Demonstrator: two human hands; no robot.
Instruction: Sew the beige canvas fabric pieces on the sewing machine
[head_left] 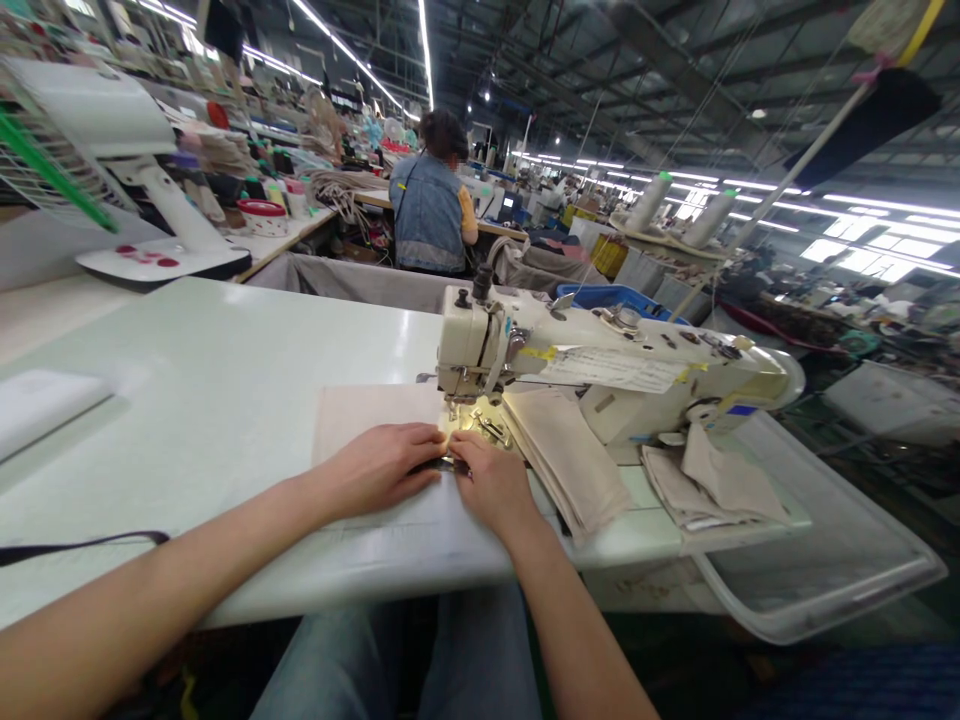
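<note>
A beige fabric panel (360,412) lies flat on the table, left of the needle area of a white sewing machine (525,345). My left hand (386,465) rests over the panel's right part, fingers stretched toward the presser foot, thumb lower and apart. My right hand (491,480) is closed at the front of the lit needle plate (487,425). Its fingertips almost meet those of my left hand. What the right fingers pinch is hidden. Just right of that hand, folded beige fabric pieces (570,455) lie in a stack under the machine arm.
More beige pieces (709,480) lie at the table's right end, beside a clear plastic bin (825,540). A white fan (120,150) stands at the back left. Behind the machine are a blue basket (622,297) and a person in a denim vest (427,215).
</note>
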